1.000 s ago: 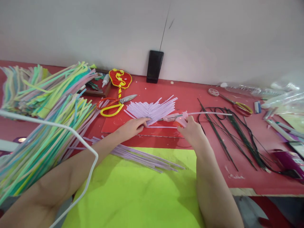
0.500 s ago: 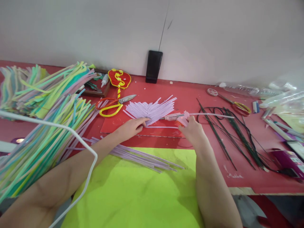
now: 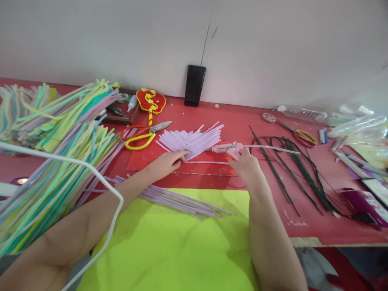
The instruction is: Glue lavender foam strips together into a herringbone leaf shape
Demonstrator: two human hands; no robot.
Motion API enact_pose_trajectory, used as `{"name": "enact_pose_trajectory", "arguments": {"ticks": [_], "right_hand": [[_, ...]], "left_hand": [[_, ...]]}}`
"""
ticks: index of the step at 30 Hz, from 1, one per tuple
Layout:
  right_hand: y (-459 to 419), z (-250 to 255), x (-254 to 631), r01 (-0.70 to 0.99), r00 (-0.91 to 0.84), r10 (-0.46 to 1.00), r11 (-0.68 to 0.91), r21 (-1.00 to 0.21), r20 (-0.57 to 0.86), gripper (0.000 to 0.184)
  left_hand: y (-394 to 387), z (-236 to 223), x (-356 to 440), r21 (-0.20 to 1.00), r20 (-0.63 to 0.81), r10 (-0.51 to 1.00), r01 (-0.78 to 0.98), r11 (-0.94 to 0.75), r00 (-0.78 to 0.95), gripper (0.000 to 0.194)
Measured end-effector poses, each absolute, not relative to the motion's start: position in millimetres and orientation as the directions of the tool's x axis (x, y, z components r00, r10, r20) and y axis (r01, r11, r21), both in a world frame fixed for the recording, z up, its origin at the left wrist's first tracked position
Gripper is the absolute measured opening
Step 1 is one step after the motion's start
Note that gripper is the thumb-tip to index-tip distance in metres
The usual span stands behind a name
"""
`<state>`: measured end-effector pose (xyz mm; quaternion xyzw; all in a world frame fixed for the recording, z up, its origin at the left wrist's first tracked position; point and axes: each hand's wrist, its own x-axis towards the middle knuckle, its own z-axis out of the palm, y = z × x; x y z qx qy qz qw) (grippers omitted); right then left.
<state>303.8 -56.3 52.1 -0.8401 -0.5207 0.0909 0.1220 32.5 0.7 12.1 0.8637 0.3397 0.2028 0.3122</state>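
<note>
A fan of lilac pipe cleaners (image 3: 197, 139) lies on a red board (image 3: 142, 159), its rows meeting along a slanted middle line. At the fan's lower tip, my left hand (image 3: 169, 163) closes finger and thumb on the pipe cleaners. One single lilac pipe cleaner (image 3: 207, 163) runs rightward from there. My right hand (image 3: 247, 163) is wrapped around a pink glue gun (image 3: 226, 148), whose nozzle points left at the fan's lower right edge. A long pale glue stick (image 3: 273, 148) sticks out behind the gun. Whether the nozzle touches the fan, I cannot tell.
Loose lilac pipe cleaners (image 3: 184, 202) rest at the front near a yellow-green cloth (image 3: 182, 242). Scissors (image 3: 145, 135) and multicoloured pipe cleaners (image 3: 60, 173) lie left. Dark green stems (image 3: 300, 173) and more scissors (image 3: 300, 135) are right. A phone (image 3: 195, 85) leans on the wall.
The glue gun has drawn back slightly to the right from the fan in my right hand. My left hand stays at the fan's tip; the whole view has shifted a little.
</note>
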Motion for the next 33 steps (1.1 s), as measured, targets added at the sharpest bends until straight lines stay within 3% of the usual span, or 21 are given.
{"name": "enact_pose_trajectory", "arguments": {"ticks": [33], "right_hand": [[-52,48,319,0.807,0.523,0.851,-0.511,-0.297,-0.041,0.045]], "left_hand": [[0,14,34,0.678,0.124,0.718,0.47,-0.565,0.685,0.047]]}}
